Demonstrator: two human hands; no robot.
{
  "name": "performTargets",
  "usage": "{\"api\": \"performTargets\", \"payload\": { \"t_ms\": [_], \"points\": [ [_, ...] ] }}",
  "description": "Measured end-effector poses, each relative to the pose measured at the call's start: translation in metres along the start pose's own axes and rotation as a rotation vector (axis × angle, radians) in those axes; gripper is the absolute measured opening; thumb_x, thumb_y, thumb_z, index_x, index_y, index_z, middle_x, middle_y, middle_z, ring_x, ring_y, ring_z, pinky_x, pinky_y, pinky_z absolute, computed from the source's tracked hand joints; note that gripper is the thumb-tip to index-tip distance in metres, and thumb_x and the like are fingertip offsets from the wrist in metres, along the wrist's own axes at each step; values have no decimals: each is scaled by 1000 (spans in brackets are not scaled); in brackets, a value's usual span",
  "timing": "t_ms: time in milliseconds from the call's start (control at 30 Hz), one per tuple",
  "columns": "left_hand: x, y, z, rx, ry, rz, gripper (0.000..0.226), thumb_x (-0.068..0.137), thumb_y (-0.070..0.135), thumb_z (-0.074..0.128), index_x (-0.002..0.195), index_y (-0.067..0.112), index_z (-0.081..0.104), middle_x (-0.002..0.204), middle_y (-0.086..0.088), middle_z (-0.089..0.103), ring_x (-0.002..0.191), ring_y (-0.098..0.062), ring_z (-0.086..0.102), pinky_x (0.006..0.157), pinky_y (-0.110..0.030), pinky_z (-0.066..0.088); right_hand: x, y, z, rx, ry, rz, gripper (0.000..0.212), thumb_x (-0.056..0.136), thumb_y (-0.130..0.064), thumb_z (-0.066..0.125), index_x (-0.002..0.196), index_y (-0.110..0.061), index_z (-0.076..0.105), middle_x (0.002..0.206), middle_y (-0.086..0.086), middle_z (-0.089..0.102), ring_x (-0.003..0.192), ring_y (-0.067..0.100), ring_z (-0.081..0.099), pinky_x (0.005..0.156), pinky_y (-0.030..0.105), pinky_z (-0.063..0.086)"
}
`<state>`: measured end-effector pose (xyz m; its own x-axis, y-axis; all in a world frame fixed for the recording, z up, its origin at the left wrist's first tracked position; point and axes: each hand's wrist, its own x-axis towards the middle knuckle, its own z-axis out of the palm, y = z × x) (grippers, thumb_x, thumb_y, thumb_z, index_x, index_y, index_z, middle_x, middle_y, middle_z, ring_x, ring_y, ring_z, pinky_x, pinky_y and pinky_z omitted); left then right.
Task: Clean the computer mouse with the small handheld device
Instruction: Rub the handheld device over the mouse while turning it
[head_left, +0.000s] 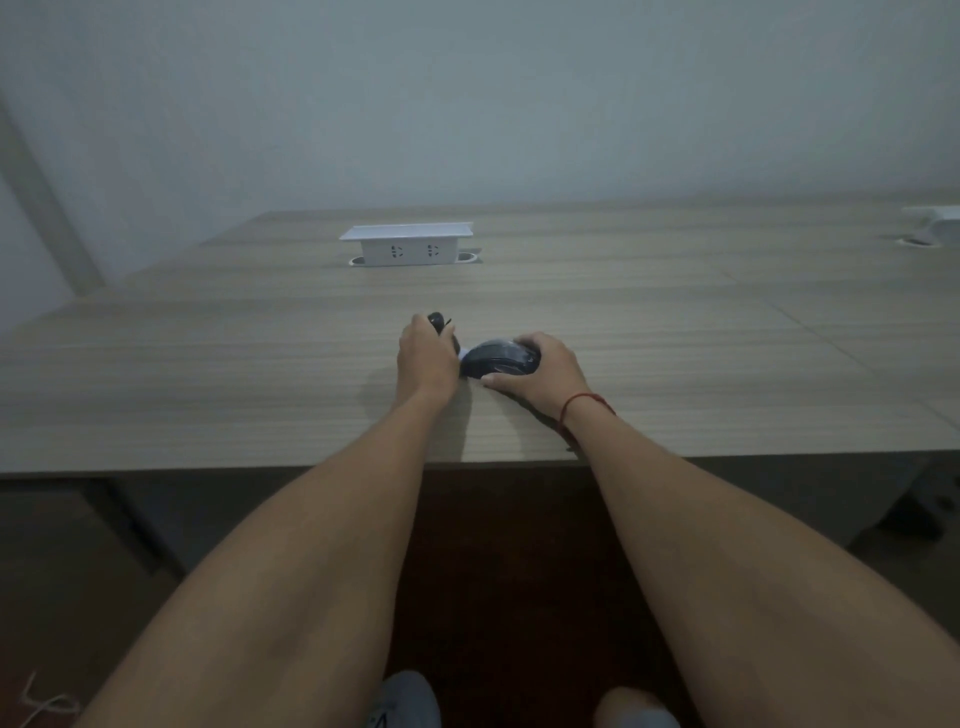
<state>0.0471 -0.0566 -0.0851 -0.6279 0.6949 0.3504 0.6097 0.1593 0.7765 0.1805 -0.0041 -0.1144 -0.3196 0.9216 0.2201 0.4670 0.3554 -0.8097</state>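
We steady the black mouse (497, 358) at the desk's (208, 364) 6 o'clock edge, right hand (540, 374) cupped over it, left hand (426, 358) closed around the small device (437, 321) at its 9 o'clock; cleaning looks barely begun.

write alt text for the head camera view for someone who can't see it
Seen from above, a person's right hand steadies a black computer mouse on a wooden desk while the left hand holds a small dark handheld device beside it. A white pop-up socket box sits farther back.
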Motion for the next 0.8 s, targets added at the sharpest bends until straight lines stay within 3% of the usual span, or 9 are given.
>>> {"api": "performTargets", "payload": {
  "t_ms": [300,433,533,800],
  "points": [
    [7,13,-5,-110,4,88,31,101,28,43,109,-1,52,113,-18,57,104,-30,55,84,-36,43,4,1,4,-61,6,-13,68,59,-48,85,118,-27,57,113,-3,59,106,19,57,92,43,52],
    [2,12,6,-141,-20,13,33,101,30,42,116,2,49,117,-17,57,106,-30,57,91,-41,49,5,1,1,-67,-19,-30,71,62,-46,85,123,-24,57,118,0,58,109,21,55,94,43,51],
    [4,9,5,-79,-26,-40,35,101,29,42,120,0,47,123,-20,55,111,-34,56,91,-41,45,4,-1,-3,-46,-31,-36,74,62,-44,86,125,-21,56,119,0,58,108,19,55,95,41,51],
    [10,6,-2,67,-61,29,34,102,27,42,117,-2,49,121,-22,55,110,-37,56,89,-43,45,0,0,-6,9,-27,-40,72,62,-40,87,124,-20,57,110,-7,55,102,13,53,91,32,49]
  ]
}}
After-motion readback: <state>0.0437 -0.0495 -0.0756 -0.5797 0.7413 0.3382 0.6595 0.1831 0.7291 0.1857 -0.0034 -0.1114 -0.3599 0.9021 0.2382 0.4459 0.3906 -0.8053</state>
